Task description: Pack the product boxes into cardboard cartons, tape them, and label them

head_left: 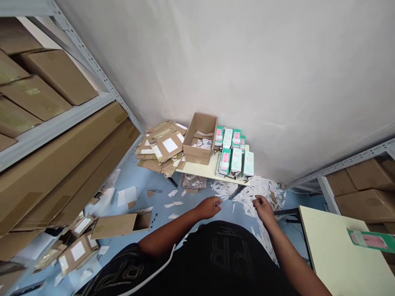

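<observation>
My left hand [210, 206] hovers in front of my body, loosely curled, with a small gap between thumb and fingers and nothing visible in it. To its right, my right hand [263, 206] is also in the air, fingers half bent and apart from the thumb, holding nothing I can see. Beyond both hands stands a low cream table [203, 169] against the wall. On it are an open cardboard box [197, 155] with small white pieces [203, 143] inside, and several green-and-white product boxes [236, 160], some with pink fronts. Neither hand touches these things.
Flattened cartons [166, 142] overhang the table's left end. White paper strips [247, 195] litter the blue floor [166, 209]. An open carton [115, 225] lies at left. Shelves of boxes [58, 74] flank both sides. A second table [333, 246] at right bears a green-and-pink box [372, 240].
</observation>
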The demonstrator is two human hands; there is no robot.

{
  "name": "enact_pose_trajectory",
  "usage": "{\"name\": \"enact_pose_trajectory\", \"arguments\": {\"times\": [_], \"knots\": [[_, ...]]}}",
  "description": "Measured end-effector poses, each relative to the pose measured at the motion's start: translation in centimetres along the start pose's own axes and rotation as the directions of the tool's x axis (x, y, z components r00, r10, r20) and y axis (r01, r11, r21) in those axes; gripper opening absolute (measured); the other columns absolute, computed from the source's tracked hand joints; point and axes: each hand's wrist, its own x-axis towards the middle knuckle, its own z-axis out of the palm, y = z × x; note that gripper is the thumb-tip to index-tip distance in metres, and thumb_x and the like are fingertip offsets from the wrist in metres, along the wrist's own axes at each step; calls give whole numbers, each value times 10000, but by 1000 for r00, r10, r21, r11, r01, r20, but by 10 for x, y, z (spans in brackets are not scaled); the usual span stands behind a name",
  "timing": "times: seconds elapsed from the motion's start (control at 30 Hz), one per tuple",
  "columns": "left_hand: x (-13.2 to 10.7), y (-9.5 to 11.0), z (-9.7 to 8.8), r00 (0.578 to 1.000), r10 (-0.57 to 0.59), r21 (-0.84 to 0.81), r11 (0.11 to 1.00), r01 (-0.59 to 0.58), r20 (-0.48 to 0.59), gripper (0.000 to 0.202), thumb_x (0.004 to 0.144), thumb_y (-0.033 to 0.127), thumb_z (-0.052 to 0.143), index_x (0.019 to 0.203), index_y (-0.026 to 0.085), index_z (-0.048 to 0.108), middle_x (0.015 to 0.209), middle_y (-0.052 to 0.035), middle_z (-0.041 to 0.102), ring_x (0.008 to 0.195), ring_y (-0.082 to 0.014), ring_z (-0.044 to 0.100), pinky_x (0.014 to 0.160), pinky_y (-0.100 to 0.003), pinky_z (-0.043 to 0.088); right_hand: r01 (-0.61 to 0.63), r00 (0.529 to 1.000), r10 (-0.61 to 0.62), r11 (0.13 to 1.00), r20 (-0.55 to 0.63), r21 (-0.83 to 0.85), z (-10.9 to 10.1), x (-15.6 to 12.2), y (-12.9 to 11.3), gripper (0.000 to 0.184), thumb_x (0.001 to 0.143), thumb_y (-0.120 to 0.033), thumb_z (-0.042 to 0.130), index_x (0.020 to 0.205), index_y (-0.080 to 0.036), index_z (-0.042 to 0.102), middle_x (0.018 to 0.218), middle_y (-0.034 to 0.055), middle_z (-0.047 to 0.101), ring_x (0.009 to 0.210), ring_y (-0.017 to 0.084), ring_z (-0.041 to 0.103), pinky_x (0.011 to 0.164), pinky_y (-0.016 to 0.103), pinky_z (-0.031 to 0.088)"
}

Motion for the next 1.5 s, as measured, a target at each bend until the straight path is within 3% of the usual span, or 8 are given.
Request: {"name": "enact_pose_trajectory", "arguments": {"times": [0.47,0.7,0.8,1.03,1.17,1.37,1.43,1.5], "knots": [[39,-21,-60,941,-197,-17,980,200,-274,245,861,323,627,1051,199,719,1047,-67,758,950,-225,699,857,-320,526,40,915,-115,980,386,197,54,76,-79,427,715,-528,683,990,-201,691,713,-1,678,691,225,674,646,320,493],[34,-32,-156,703,-292,72,896,438,-649,230,928,297,568,1062,197,726,990,-63,748,939,-221,684,866,-324,511,91,801,-177,980,572,176,68,126,-127,410,703,-539,682,958,-219,711,789,15,716,688,220,671,661,338,517],[26,-50,-206,661,-275,210,804,556,-698,297,890,286,627,1153,171,701,1141,-122,720,1092,-269,658,954,-356,500,164,746,-213,977,631,135,80,135,-150,420,716,-554,671,973,-224,713,789,19,719,717,230,668,685,350,529],[39,-141,-284,675,-360,328,667,669,-644,799,814,243,699,1554,116,426,1637,-212,378,1497,-373,366,1204,-472,333,247,741,-278,959,612,136,133,121,-185,431,708,-551,690,982,-219,714,824,41,741,777,257,698,752,376,559],[52,-198,-308,745,-376,414,652,635,-551,870,852,229,642,1641,156,284,1732,-170,164,1593,-408,115,1248,-618,185,238,801,-227,970,554,54,173,97,-201,454,734,-583,672,998,-220,735,868,58,761,784,272,717,749,394,573],[47,-244,-336,874,-161,508,760,406,-459,719,896,222,568,1587,112,402,1681,-198,307,1580,-390,204,1265,-603,201,260,865,-214,965,454,-40,212,50,-228,467,799,-614,653,1041,-222,732,961,73,774,909,286,725,823,388,564],[37,-248,-350,868,-35,466,833,299,-495,655,917,240,541,1553,108,458,1634,-192,404,1564,-352,274,1277,-557,241,270,868,-215,961,448,-62,216,38,-234,458,824,-612,642,1054,-226,726,965,72,775,912,282,723,829,381,560],[22,-245,-369,801,56,357,912,201,-596,583,946,237,487,1519,130,509,1585,-160,488,1538,-307,348,1278,-519,283,273,870,-216,959,442,-69,218,30,-238,449,838,-612,633,1052,-227,721,962,72,775,900,278,723,823,377,560]]}}
